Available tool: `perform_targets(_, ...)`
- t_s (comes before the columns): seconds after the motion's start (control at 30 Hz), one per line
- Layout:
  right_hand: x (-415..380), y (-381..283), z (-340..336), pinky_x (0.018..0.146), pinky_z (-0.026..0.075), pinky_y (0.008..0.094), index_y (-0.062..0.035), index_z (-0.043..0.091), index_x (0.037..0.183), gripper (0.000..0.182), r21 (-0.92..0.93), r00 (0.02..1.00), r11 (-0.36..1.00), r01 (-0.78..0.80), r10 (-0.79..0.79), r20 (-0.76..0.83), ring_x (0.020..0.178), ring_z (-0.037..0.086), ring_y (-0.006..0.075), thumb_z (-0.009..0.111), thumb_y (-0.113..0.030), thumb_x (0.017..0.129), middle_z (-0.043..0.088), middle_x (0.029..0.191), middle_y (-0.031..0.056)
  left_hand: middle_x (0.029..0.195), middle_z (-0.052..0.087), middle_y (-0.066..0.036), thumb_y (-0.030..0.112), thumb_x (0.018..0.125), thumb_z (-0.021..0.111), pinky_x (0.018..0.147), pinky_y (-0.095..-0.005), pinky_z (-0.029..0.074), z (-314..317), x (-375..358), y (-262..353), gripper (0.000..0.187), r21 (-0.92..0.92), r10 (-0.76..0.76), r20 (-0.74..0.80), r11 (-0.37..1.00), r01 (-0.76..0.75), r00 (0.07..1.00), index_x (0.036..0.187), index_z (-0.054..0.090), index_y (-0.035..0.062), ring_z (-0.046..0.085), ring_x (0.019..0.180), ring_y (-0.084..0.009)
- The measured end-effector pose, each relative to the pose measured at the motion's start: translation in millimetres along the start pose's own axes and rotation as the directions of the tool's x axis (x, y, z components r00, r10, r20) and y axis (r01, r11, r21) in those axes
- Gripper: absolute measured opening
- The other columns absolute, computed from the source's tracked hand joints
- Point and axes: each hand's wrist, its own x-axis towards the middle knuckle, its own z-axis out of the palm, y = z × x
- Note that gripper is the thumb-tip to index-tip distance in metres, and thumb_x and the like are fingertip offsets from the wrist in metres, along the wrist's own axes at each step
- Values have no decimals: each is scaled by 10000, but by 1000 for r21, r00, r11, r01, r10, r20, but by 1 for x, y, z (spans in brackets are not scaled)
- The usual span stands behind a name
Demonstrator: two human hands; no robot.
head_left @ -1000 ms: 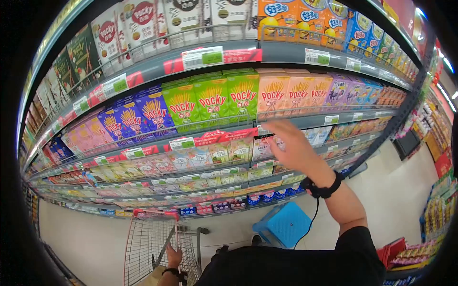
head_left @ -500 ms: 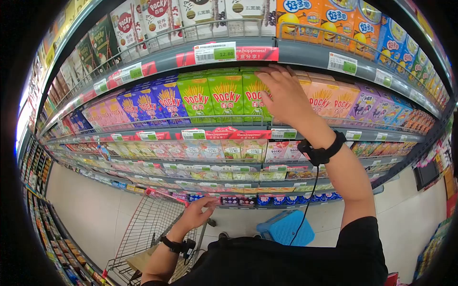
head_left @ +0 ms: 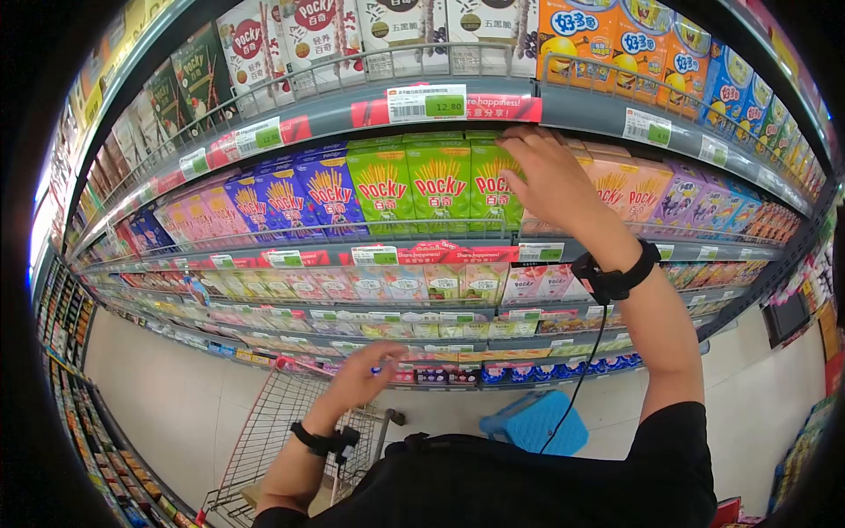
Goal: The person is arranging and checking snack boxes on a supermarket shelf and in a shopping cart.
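My right hand (head_left: 553, 180) reaches over the top of the boxes on the middle shelf. Its fingertips lie at the top back of the rightmost green Pocky box (head_left: 495, 187), where the peach-coloured boxes (head_left: 647, 183) begin. The thumb points left across that green box's front, and the fingers are extended, not closed round a box. More green Pocky boxes (head_left: 440, 185) stand upright to the left, beside blue ones (head_left: 328, 195). Lower down, my left hand (head_left: 359, 380) hovers above the shopping cart (head_left: 264, 414), its fingers loosely bent and apart, with nothing visible in it.
A wire rail (head_left: 422, 231) runs along the front of the middle shelf. White Pocky boxes (head_left: 400, 35) and orange boxes (head_left: 576, 48) fill the shelf above. A blue step stool (head_left: 541, 421) stands on the floor (head_left: 634, 414). A dark cable hangs from my right wristband (head_left: 616, 275).
The shelves have shifted slightly right and down in the view. My left hand has risen a little. My right hand stays at the same green box.
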Motion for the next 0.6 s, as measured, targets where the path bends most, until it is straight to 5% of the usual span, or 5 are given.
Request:
perform_targets(0.23, -2, -3, 6, 1007, 428, 464, -22, 591, 1178, 362, -61, 1000, 998, -29, 29, 6, 1168, 538, 330, 635, -170, 850, 589, 1220, 133, 1165, 660, -146, 50, 878, 641, 965, -410, 477, -68, 77, 75, 328, 340, 405, -79, 870, -357, 911, 1206, 636, 57, 614, 1114, -327)
perform_targets(0.43, -8, -22, -36, 1001, 451, 432, -31, 600, 1211, 374, 50, 991, 992, 114, -110, -70, 1149, 563, 355, 651, -178, 870, 618, 1203, 167, 1198, 647, -172, 59, 885, 633, 985, -415, 465, -59, 116, 141, 327, 214, 540, 103, 808, -549, 835, 1212, 633, 42, 611, 1136, -339)
perform_targets(0.5, -8, -29, -67, 968, 473, 428, -42, 638, 1151, 304, 67, 982, 986, 150, -157, 108, 1083, 602, 343, 648, -168, 875, 653, 1113, 148, 1209, 643, -169, 67, 887, 637, 991, -420, 463, -46, 124, 156, 336, 176, 578, 179, 777, -604, 796, 1222, 630, 46, 605, 1142, -343)
perform_targets(0.6, 7, -43, -125, 940, 488, 431, -61, 670, 1094, 241, 43, 983, 995, 89, -95, 155, 1022, 636, 325, 653, -158, 874, 676, 1030, 135, 1243, 629, -158, 79, 890, 638, 1013, -436, 453, -26, 136, 161, 377, 123, 618, 295, 732, -670, 729, 1265, 614, 57, 587, 1167, -350)
